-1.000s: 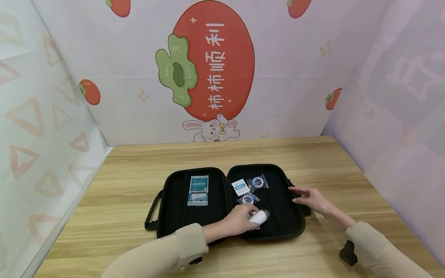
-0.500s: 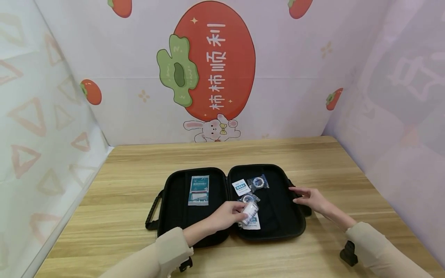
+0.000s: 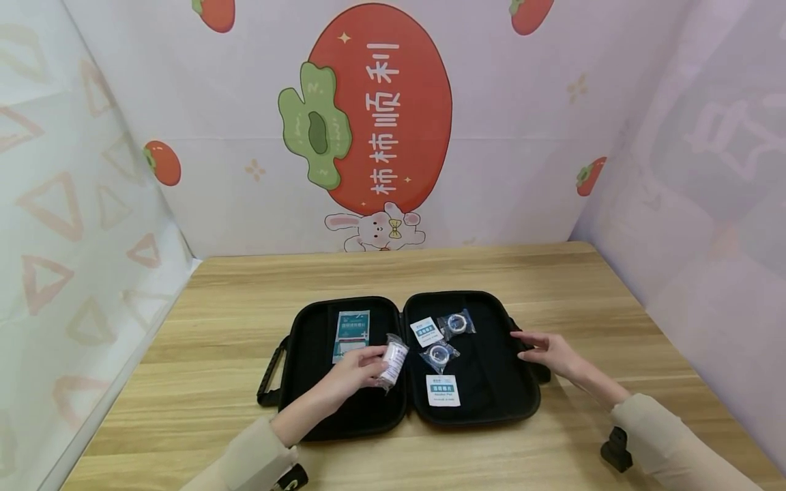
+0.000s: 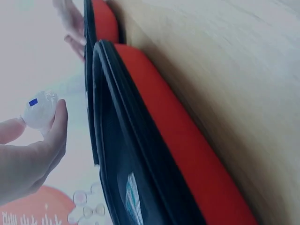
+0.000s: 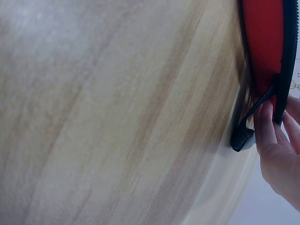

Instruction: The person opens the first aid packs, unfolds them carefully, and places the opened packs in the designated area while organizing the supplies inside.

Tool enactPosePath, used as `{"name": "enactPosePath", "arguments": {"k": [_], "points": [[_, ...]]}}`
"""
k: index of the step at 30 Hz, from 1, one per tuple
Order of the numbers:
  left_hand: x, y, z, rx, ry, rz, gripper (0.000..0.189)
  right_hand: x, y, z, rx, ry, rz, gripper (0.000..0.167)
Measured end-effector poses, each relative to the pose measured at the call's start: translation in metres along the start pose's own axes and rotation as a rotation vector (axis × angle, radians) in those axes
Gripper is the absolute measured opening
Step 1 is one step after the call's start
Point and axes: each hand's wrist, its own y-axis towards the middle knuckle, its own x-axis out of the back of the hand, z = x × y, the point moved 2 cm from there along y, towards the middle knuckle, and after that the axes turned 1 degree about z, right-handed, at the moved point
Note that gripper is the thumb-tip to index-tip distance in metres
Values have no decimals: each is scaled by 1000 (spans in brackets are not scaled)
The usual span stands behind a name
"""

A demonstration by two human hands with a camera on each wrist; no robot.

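My left hand (image 3: 353,374) pinches a plastic-wrapped white bandage roll (image 3: 393,361) between thumb and fingers. The roll is raised above the left half of an open black zip case (image 3: 334,424); in the left wrist view the wrapped roll (image 4: 40,111) shows end-on. At the case's right edge, my right hand (image 3: 549,351) grips the rim, with fingers on both sides of it in the right wrist view. A teal packet (image 3: 352,331) lies in the left half, partly covered by my left hand. The right half holds two wrapped tape rolls (image 3: 456,323) and two white alcohol-pad sachets (image 3: 443,391).
The case stands on a wooden table (image 3: 245,286) and has a red outer shell (image 4: 159,108). A black carry handle (image 3: 270,372) sticks out on its left side. Printed cloth walls (image 3: 491,136) enclose the table behind and at both sides.
My left hand has lifted the bandage roll from the right half and carried it leftward over the left half, uncovering the lower sachet. My right hand stays at the rim.
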Motion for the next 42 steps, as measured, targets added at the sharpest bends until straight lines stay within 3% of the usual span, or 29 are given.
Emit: {"name": "enactPosePath", "arguments": {"k": [12,22,27,42], "points": [[47,-35,6,29,53,-233,47,2,0,1,-11,3,9,50],[70,-51,14,80,97,-397,42,2,0,1,-9,13,11,50],[77,-57,18,98,163,-420,41,2,0,0,-5,17,12,50],[75,-64,21,39,545,-458,39,2,0,-1,7,24,19,51]]}}
